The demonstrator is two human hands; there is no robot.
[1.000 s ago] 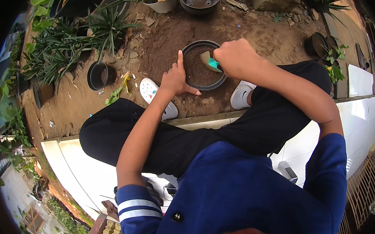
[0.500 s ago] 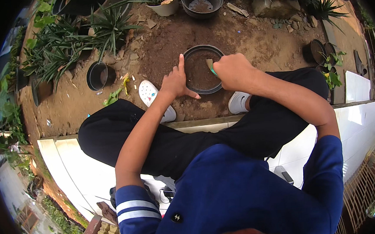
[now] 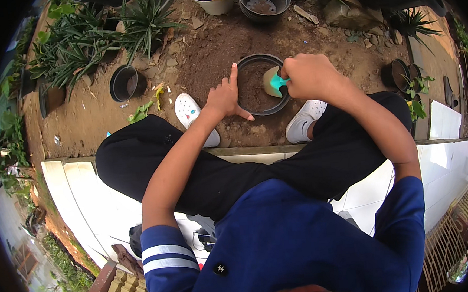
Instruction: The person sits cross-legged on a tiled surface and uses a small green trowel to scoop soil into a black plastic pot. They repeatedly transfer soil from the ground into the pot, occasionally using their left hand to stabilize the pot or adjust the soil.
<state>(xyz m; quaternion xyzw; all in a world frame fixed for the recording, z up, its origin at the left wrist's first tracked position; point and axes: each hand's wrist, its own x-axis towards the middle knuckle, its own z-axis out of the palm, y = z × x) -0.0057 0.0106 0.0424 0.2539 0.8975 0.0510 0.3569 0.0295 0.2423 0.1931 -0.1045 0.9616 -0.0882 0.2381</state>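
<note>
Two bare hands work at a round black pot (image 3: 271, 111) that stands on the bare ground (image 3: 244, 134), just ahead of and between two white shoes (image 3: 300, 124). The right hand (image 3: 312, 78) has its fingers closed round the handle of a small trowel (image 3: 276, 83), with the teal and pale blade over the pot's right side. The left hand (image 3: 221, 99) lies by the pot's left rim, index finger and thumb spread wide apart, the others loosely bent. Brown soil (image 3: 252, 90) shows inside the pot. The trowel looks light and stiff, best held by its handle, as here. The pot seems thin-walled, likely plastic, somewhat bendy and weighted by its soil; two opposite sides of the rim should give the surest hold.
</note>
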